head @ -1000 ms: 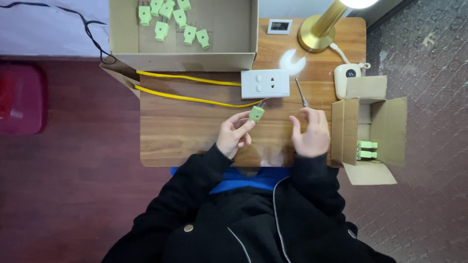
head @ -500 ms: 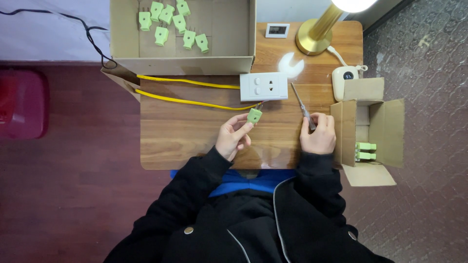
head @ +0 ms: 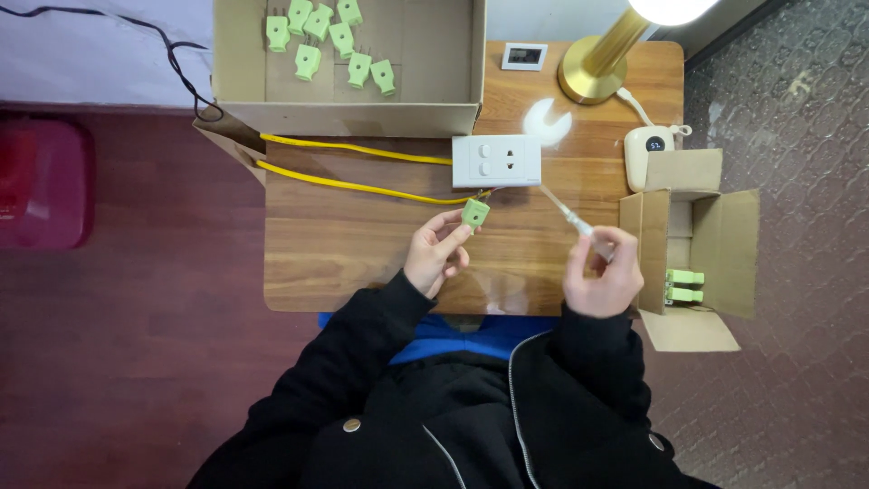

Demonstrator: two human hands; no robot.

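My left hand (head: 436, 254) holds a small green plug (head: 474, 214) by its fingertips above the wooden table (head: 344, 244). My right hand (head: 601, 272) grips a thin screwdriver (head: 563, 211), whose tip points up and left toward a white socket panel (head: 496, 160). Two yellow wires (head: 362, 188) run from the panel's left side to the table's left edge. The plug hangs just below the panel's lower left corner.
A large cardboard box (head: 425, 63) at the back holds several green plugs (head: 330, 38). A smaller open box (head: 701, 244) at the right holds two green plugs (head: 684, 285). A brass lamp (head: 605, 63), a white timer (head: 648, 152) and a small display (head: 524, 56) stand at the back right.
My right hand picked the screwdriver up off the table and raised it, moving to the right. My left hand with the plug stayed nearly still.
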